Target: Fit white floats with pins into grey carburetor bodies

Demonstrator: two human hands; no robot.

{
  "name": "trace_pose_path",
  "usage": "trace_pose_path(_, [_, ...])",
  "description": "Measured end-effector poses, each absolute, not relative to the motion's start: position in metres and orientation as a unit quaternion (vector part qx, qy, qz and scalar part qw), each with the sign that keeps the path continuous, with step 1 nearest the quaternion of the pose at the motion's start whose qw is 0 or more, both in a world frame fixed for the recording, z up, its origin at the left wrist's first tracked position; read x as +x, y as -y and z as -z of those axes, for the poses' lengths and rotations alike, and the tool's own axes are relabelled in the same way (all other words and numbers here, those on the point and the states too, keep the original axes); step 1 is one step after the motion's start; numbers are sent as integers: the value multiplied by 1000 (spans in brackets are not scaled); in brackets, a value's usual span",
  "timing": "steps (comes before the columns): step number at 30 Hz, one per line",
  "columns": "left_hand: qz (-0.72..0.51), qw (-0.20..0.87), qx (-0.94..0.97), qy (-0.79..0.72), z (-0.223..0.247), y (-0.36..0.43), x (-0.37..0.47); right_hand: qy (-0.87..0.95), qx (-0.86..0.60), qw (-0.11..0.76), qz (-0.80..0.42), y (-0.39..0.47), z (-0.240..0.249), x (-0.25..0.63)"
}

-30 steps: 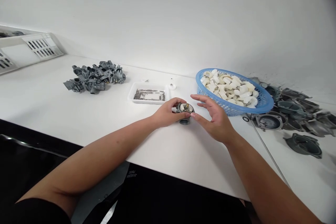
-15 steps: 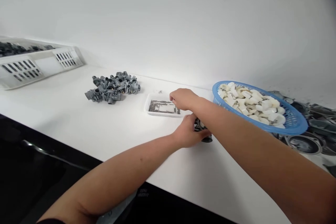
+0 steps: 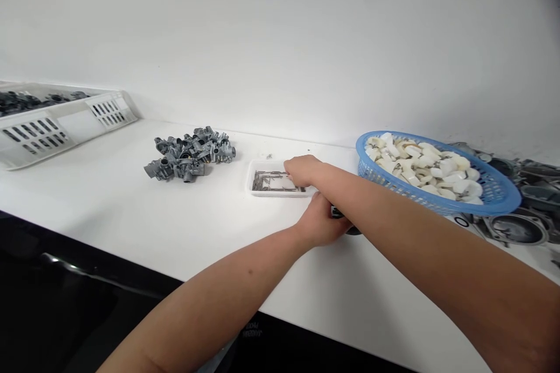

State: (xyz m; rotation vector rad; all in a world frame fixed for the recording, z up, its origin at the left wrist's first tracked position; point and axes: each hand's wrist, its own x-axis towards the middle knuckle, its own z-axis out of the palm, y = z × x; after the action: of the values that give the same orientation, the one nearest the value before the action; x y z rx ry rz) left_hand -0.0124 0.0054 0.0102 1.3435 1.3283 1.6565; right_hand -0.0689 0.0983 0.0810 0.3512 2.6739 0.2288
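Observation:
My left hand (image 3: 322, 222) is wrapped round a dark metal part (image 3: 353, 231), mostly hidden behind my fingers and right forearm. Crossing above it, my right hand (image 3: 303, 171) reaches over the right end of a shallow white tray (image 3: 250, 183). Thin metal pins (image 3: 262, 180) lie in that tray. The right fingers are bent together and point down at the pins; whatever they pinch is too small to make out. A few tiny pieces (image 3: 269, 156) lie just behind the tray.
Grey metal castings (image 3: 188, 154) are piled left of the tray. A white slotted crate (image 3: 79, 122) of dark parts stands far left. At the right, a blue basket (image 3: 499, 201) holds white plastic pieces (image 3: 420, 166), with metal parts (image 3: 518, 228) beside and behind it.
The view has shifted slightly, so the tray and castings appear lower and further right. My left hand's part is more hidden by my right forearm. Both hands keep nearly the same pose.

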Motion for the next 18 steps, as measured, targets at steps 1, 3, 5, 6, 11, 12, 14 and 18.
trace_pose_path(1, [-626,312,506,-504,-10,-6,-13,-965,128,215,-82,-98,-82,-68])
trace_pose_path(3, [-623,318,501,-510,-10,-6,-13,-964,131,218,-80,-97,-83,-67])
trace_pose_path(5, [-619,323,498,-514,-9,-7,-13,-961,135,227,-77,-97,-84,-67])
trace_pose_path(6, [-618,325,498,-514,-9,-7,-13,-960,137,233,-75,-96,-84,-67])
trace_pose_path(11, [-613,331,500,-514,-8,-8,-14,-949,168,260,-58,-92,-85,-68])
trace_pose_path(12, [-610,332,501,-517,-7,-8,-14,-947,176,263,-54,-91,-85,-68])
trace_pose_path(14, [-610,331,502,-517,-7,-9,-14,-943,193,266,-47,-90,-84,-67])
trace_pose_path(18, [-621,320,516,-495,-6,-9,-14,-945,200,257,-41,-86,-83,-63])
